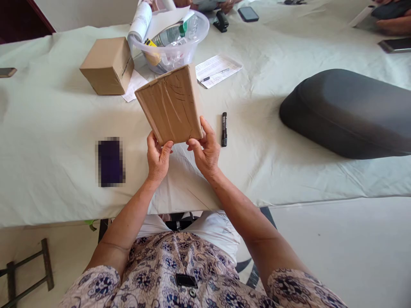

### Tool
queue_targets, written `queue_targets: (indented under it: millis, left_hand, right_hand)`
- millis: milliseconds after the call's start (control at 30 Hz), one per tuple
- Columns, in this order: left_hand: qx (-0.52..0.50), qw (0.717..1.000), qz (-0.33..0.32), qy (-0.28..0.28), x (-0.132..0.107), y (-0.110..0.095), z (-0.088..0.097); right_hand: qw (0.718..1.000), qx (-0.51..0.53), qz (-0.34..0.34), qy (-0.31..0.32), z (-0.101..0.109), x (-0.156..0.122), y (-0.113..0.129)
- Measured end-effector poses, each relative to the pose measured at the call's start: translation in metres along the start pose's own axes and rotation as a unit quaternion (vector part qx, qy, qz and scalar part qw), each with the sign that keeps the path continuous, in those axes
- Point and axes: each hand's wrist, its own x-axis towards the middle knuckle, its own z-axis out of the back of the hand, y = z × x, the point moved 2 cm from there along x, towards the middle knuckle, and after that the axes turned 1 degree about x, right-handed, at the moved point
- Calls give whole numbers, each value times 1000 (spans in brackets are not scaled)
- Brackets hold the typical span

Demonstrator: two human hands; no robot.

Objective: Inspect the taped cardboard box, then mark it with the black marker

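I hold a brown taped cardboard parcel (pixel 171 105) up over the white-covered table (pixel 58 128), tilted with its flat face toward me. My left hand (pixel 157 158) grips its lower left corner, fingers curled round the edge. My right hand (pixel 205 149) pinches the lower right corner, thumb on the front face. A black marker (pixel 224 129) lies on the cloth just right of my right hand.
A second cardboard box (pixel 107 65) stands at the back left. Behind it is a clear plastic bowl (pixel 171 40) with tape and tools, and a printed sheet with a pen (pixel 216 70). A dark grey cushion (pixel 348 111) lies right. A dark phone (pixel 111 161) lies left. Another person's hand (pixel 393 23) is far right.
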Motion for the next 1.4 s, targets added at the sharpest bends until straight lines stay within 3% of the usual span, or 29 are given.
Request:
queue_targets:
  millis: [200, 300, 500, 733, 1067, 1167, 1400]
  left_hand:
    - [-60, 994, 68, 55, 3, 3, 2]
    - [-40, 993, 90, 57, 1, 8, 4]
    - [4, 999, 54, 3, 2, 15, 8]
    - [-28, 997, 47, 52, 3, 12, 5]
    - [-8, 997, 56, 45, 6, 12, 8]
    - [-6, 997, 55, 47, 8, 12, 13]
    - [-26, 998, 58, 30, 20, 5, 26]
  right_hand:
    - [999, 35, 21, 3, 6, 2, 0]
    - [998, 50, 25, 14, 5, 2, 2]
    - [997, 33, 24, 62, -6, -2, 7]
    - [995, -5, 31, 97, -15, -7, 7]
    - [991, -25, 47, 121, -11, -5, 8]
    - [996, -42, 9, 84, -3, 1, 7]
    - [994, -4, -62, -92, 34, 22, -17]
